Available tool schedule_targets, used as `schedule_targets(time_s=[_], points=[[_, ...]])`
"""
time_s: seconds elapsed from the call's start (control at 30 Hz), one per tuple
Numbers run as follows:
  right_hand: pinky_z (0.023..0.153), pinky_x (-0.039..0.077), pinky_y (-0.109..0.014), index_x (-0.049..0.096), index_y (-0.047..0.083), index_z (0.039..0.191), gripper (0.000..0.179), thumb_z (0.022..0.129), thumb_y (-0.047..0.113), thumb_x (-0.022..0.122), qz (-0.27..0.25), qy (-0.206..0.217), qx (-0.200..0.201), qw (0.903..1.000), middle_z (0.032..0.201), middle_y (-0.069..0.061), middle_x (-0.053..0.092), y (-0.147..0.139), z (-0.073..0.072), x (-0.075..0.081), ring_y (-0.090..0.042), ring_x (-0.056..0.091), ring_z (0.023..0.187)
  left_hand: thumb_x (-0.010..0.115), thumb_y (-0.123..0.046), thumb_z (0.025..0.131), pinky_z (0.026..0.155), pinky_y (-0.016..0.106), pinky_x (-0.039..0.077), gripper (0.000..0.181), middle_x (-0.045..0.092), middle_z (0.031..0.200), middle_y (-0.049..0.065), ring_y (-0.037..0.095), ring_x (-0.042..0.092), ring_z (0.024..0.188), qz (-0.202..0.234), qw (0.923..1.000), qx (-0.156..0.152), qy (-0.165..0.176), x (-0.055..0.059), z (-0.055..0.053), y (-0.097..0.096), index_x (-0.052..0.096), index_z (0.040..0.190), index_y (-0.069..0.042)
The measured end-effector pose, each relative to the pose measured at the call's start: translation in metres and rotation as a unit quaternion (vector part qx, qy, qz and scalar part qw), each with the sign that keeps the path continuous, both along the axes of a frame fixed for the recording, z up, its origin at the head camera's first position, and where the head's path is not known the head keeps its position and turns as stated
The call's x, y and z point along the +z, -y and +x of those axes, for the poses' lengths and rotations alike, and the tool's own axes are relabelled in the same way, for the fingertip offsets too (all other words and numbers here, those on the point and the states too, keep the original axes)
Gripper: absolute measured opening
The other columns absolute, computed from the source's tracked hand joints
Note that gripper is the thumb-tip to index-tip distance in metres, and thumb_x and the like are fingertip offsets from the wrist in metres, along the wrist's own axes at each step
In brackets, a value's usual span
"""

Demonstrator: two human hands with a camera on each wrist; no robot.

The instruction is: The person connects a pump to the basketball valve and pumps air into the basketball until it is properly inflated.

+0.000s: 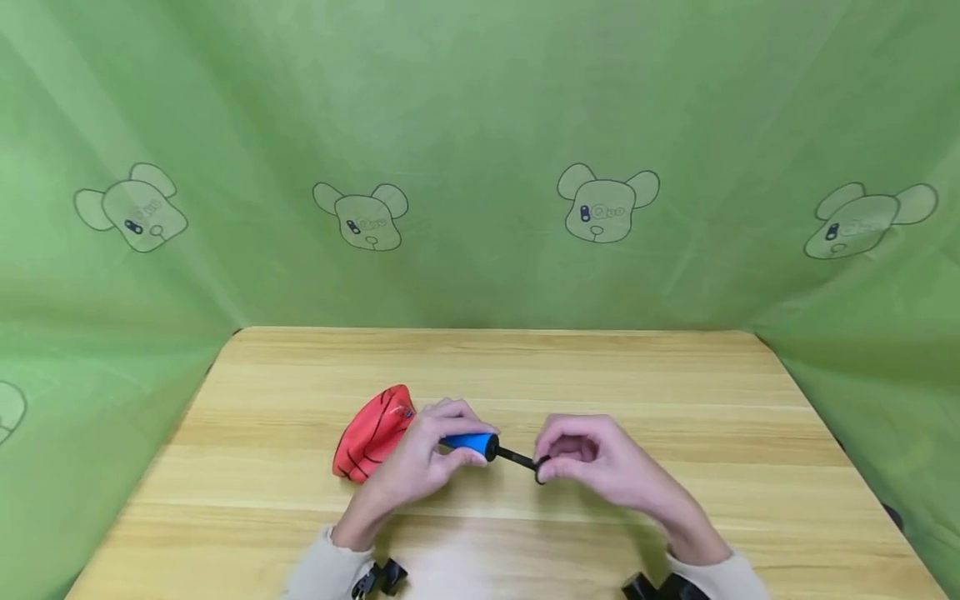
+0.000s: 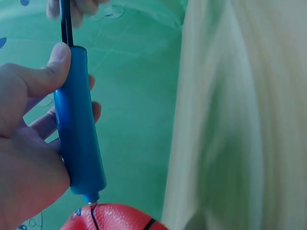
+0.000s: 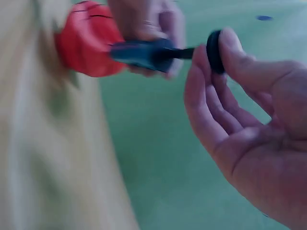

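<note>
A blue hand pump (image 2: 79, 120) with a black rod lies across the middle of the head view. My left hand (image 1: 427, 454) grips its barrel, thumb along one side and fingers round the other. Between thumb and fingers, my right hand (image 1: 600, 462) pinches the round black handle (image 3: 215, 51) at the rod's end. Part of the rod (image 1: 516, 457) shows outside the barrel. At the other end, the pump's nozzle meets a red, partly collapsed ball (image 1: 373, 435) with black lines, as the left wrist view shows. In the head view my left hand hides that joint.
The wooden table (image 1: 495, 358) stretches beneath both hands. Behind it and at its sides hangs a green cloth (image 1: 480, 100) printed with bear heads. Black wrist devices (image 1: 381, 577) sit near both sleeves at the bottom of the head view.
</note>
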State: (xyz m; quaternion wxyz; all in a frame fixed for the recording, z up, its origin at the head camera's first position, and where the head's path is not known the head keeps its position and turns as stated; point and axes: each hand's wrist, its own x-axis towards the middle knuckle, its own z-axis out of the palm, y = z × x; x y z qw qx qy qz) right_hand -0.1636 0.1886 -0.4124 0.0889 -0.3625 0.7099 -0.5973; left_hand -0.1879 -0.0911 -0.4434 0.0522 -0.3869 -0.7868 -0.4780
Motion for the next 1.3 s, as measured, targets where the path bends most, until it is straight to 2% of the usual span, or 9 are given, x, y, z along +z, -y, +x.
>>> schedule_targets(time_s=[0.13, 0.23, 0.53, 0.63, 0.77, 0.93, 1.03, 1.17, 1.3], points=[[0.075, 0.059, -0.032, 0.072, 0.007, 0.100, 0.012, 0.089, 0.003, 0.076, 0.024, -0.002, -0.051, 0.9984, 0.096, -0.011, 0.071, 0.018, -0.005, -0.018, -0.020, 0.071, 0.086, 0.080, -0.016, 0.089, 0.084, 0.032, 0.048, 0.025, 0.068, 0.101, -0.006, 0.011, 0.059, 0.097, -0.016, 0.9998, -0.001, -0.010, -0.002, 0.001, -0.004, 0.079, 0.112, -0.008], [0.075, 0.059, -0.031, 0.072, 0.007, 0.102, 0.014, 0.089, 0.004, 0.077, 0.029, 0.000, -0.069, 0.9972, 0.098, -0.009, 0.071, 0.024, -0.005, -0.020, -0.019, 0.071, 0.087, 0.079, -0.017, 0.089, 0.084, 0.032, 0.048, 0.025, 0.069, 0.101, -0.006, 0.011, 0.059, 0.097, -0.021, 0.9997, -0.001, -0.010, -0.002, 0.001, -0.003, 0.079, 0.114, -0.010], [0.079, 0.059, -0.031, 0.072, 0.008, 0.104, 0.024, 0.087, -0.008, 0.074, -0.004, -0.038, -0.041, 0.9984, 0.100, -0.008, 0.069, -0.011, 0.017, 0.022, -0.020, 0.069, 0.088, 0.080, -0.017, 0.090, 0.079, 0.029, 0.052, 0.025, 0.068, 0.103, -0.004, 0.014, 0.061, 0.093, 0.008, 0.9998, 0.010, 0.014, 0.008, -0.003, 0.011, 0.079, 0.115, -0.013], [0.079, 0.059, -0.032, 0.072, 0.008, 0.102, 0.024, 0.087, -0.010, 0.074, -0.017, -0.032, -0.033, 0.9988, 0.098, -0.010, 0.068, -0.016, 0.019, 0.025, -0.022, 0.069, 0.088, 0.080, -0.013, 0.089, 0.079, 0.030, 0.052, 0.026, 0.068, 0.103, -0.003, 0.014, 0.061, 0.093, 0.013, 0.9997, 0.011, 0.016, 0.010, -0.004, 0.012, 0.079, 0.114, -0.012], [0.077, 0.059, -0.032, 0.072, 0.007, 0.100, 0.015, 0.089, -0.003, 0.075, -0.011, -0.018, -0.041, 0.9989, 0.095, -0.011, 0.069, -0.003, 0.010, 0.007, -0.021, 0.071, 0.086, 0.081, -0.015, 0.088, 0.083, 0.031, 0.051, 0.026, 0.068, 0.102, -0.006, 0.013, 0.060, 0.096, -0.001, 0.9999, 0.012, 0.011, 0.006, -0.002, 0.006, 0.079, 0.114, -0.012], [0.076, 0.060, -0.034, 0.071, 0.003, 0.098, 0.012, 0.088, -0.001, 0.077, -0.008, 0.018, -0.054, 0.9984, 0.095, -0.013, 0.071, 0.019, -0.001, -0.018, -0.021, 0.072, 0.086, 0.079, -0.019, 0.091, 0.086, 0.032, 0.049, 0.026, 0.068, 0.103, -0.006, 0.012, 0.059, 0.098, -0.016, 0.9997, -0.010, 0.016, -0.002, 0.001, -0.002, 0.078, 0.116, -0.012], [0.077, 0.060, -0.035, 0.071, 0.002, 0.099, 0.012, 0.089, 0.000, 0.076, -0.008, 0.031, -0.049, 0.9983, 0.096, -0.013, 0.071, 0.025, -0.005, -0.023, -0.021, 0.072, 0.087, 0.078, -0.018, 0.090, 0.083, 0.031, 0.050, 0.026, 0.068, 0.102, -0.006, 0.012, 0.060, 0.096, -0.010, 0.9997, -0.019, 0.015, -0.005, 0.001, -0.002, 0.078, 0.115, -0.010], [0.079, 0.060, -0.035, 0.071, 0.004, 0.101, 0.012, 0.091, 0.000, 0.074, 0.001, 0.017, -0.027, 0.9995, 0.098, -0.011, 0.071, 0.016, -0.001, -0.009, -0.023, 0.072, 0.088, 0.078, -0.018, 0.091, 0.081, 0.030, 0.052, 0.026, 0.068, 0.103, -0.007, 0.011, 0.061, 0.094, 0.001, 0.9994, -0.025, 0.024, -0.004, 0.000, 0.002, 0.078, 0.116, -0.011], [0.075, 0.059, -0.031, 0.072, 0.008, 0.102, 0.020, 0.090, -0.007, 0.072, -0.004, -0.038, -0.004, 0.9993, 0.097, -0.008, 0.069, -0.006, 0.011, 0.017, -0.022, 0.069, 0.085, 0.079, -0.016, 0.091, 0.079, 0.029, 0.053, 0.024, 0.068, 0.103, -0.008, 0.012, 0.061, 0.093, 0.015, 0.9994, -0.012, 0.031, -0.001, -0.003, 0.009, 0.078, 0.115, -0.015]])
